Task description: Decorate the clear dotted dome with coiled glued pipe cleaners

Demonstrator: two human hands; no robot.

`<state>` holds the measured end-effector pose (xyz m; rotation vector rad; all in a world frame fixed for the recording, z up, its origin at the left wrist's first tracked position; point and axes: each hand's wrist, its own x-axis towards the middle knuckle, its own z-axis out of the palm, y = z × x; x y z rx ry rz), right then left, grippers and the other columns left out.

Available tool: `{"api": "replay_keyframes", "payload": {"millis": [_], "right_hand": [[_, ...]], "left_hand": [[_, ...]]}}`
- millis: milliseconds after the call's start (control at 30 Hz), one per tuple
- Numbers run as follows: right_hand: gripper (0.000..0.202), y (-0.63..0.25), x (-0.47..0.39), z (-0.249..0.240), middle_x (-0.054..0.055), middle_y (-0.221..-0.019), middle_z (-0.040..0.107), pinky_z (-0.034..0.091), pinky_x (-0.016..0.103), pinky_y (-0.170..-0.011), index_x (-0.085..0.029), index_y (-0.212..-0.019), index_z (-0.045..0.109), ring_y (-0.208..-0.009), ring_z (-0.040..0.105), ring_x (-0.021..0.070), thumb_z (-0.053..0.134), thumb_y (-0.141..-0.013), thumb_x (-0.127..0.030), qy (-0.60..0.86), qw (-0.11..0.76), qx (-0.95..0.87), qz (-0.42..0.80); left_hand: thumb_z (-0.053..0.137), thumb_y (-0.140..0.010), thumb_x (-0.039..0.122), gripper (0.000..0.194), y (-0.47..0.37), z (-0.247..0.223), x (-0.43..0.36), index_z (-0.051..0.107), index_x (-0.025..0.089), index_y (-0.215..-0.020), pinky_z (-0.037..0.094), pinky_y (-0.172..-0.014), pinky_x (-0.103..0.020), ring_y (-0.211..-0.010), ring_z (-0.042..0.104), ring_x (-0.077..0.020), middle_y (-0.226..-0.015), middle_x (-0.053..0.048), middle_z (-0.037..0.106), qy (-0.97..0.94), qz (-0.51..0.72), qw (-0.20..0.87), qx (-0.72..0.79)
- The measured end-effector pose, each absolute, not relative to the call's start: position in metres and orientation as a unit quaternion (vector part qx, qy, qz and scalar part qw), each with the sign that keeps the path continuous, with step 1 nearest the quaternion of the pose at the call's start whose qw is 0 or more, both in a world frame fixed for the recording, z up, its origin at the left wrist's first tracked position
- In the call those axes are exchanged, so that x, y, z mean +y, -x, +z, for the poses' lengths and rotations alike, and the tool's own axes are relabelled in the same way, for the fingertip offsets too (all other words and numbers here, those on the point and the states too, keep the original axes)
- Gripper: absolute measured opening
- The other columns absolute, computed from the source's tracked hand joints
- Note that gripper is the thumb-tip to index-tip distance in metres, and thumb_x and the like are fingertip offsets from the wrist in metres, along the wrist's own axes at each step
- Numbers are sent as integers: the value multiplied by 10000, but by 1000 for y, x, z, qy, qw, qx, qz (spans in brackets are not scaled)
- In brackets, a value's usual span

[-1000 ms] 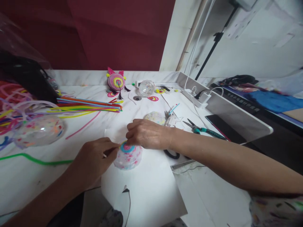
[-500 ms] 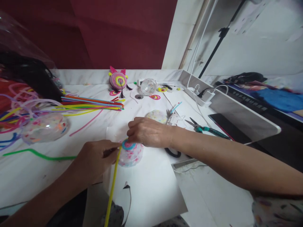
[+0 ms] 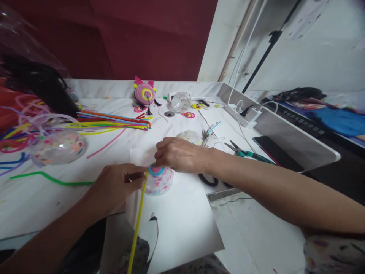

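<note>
A clear dome [image 3: 161, 184] with pink and blue specks rests on a sheet of white paper [image 3: 182, 224]; a coiled pink-and-blue disc [image 3: 155, 170] lies on its top. At the disc's left edge, my left hand [image 3: 118, 184] pinches a yellow pipe cleaner [image 3: 137, 232], whose long end hangs down toward my lap. My right hand [image 3: 173, 154] is closed over the disc's far side, fingers curled down; what its fingertips grip is hidden from me.
Loose pipe cleaners [image 3: 114, 123] and another speckled clear dome [image 3: 59, 146] lie left. At the back stand a pink round ornament [image 3: 145, 94] and a clear ball [image 3: 181, 102]. Pliers [image 3: 245, 153], scissors [image 3: 209, 180], a phone [image 3: 276, 154] and a power strip [image 3: 239, 116] are to the right.
The view has shifted slightly. Both hands keep their places at the dome, with the yellow pipe cleaner still pinched in my left hand.
</note>
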<state>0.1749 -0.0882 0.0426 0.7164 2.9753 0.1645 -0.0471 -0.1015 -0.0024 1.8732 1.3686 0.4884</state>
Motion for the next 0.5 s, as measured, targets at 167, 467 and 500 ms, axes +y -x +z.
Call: {"api": "replay_keyframes", "payload": {"millis": [167,467,500], "right_hand": [[236,-176,-88,42,47,-828,664,328,322,-743,-158,-950,760,-821,491,185,533,-1007,-132,-237,35,970,44],[257,-177,-87,41,65,-871,712,336,326,-743,-171,-968,771,-861,532,201,521,-1006,-125,-239,30,970,42],[253,-176,-87,42,67,-878,718,339,325,-743,-169,-972,772,-865,538,201,526,-1001,-118,-243,34,968,41]], "left_hand": [[590,-688,513,425,48,-2,-100,808,223,-909,539,-711,-359,-788,711,-258,-915,-69,811,-753,188,362,516],[550,-746,365,352,47,3,-106,802,224,-947,494,-663,-286,-662,650,-186,-827,-25,799,-824,181,253,474],[552,-753,369,352,47,3,-106,802,223,-953,496,-665,-287,-681,662,-193,-851,-33,803,-826,182,248,472]]}}
